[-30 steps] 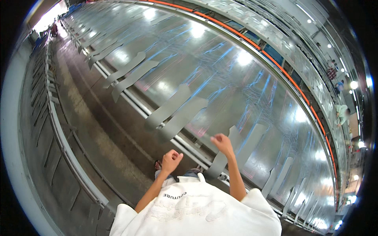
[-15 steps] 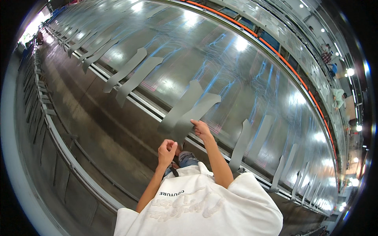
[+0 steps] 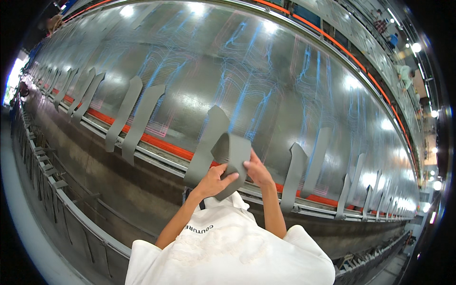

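Observation:
A grey, flexible flat strip [image 3: 240, 151] is lifted off the long metal table [image 3: 280, 130] and bent into a curl in front of my body. My left hand [image 3: 210, 183] grips its lower part, with the thumb lying across the grey surface. On the other side, my right hand [image 3: 258, 170] is closed on the strip's right edge. Just left of the curl, a similar grey strip [image 3: 209, 142] lies on the table, its lower end hanging over the near edge. Some fingers of both hands are hidden behind the strip.
More grey strips lie in pairs along the table, such as one strip [image 3: 145, 121] to the left and another [image 3: 293, 173] to the right. A metal rail [image 3: 156, 159] runs along the near edge. Behind me stands a rack [image 3: 71, 198] with hanging strips. People are far off at upper right.
The strip under my right hand has come up off the table and curled. My left hand, apart from it before, has moved up and now holds it. The view has turned somewhat.

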Motion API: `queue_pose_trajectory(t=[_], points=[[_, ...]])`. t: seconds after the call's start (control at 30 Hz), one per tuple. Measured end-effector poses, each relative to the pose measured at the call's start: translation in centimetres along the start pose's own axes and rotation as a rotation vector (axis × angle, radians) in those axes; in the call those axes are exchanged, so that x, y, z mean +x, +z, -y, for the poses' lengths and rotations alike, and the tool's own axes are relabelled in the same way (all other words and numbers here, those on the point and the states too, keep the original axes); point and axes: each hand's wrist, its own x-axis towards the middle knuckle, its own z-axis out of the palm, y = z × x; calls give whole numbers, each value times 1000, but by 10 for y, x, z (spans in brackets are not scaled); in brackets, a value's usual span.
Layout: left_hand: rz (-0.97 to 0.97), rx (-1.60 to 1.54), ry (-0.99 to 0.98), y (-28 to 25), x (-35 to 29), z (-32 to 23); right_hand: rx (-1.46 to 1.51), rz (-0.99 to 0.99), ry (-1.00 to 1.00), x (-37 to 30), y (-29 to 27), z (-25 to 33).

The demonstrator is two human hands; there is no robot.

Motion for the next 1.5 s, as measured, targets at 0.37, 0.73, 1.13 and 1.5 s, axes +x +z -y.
queue_pose_trajectory(t=[0.37, 0.73, 1.13, 1.5], points=[[-130, -257, -143, -3, 56, 63, 168, -393, 7, 136, -74, 72], [-393, -147, -219, 2, 91, 153, -529, -671, -327, 250, -110, 68], [-573, 131, -419, -2, 109, 160, -1126, -845, -535, 305, -142, 43], [-545, 164, -396, -6, 112, 153, -1113, -833, -470, 302, -137, 41]])
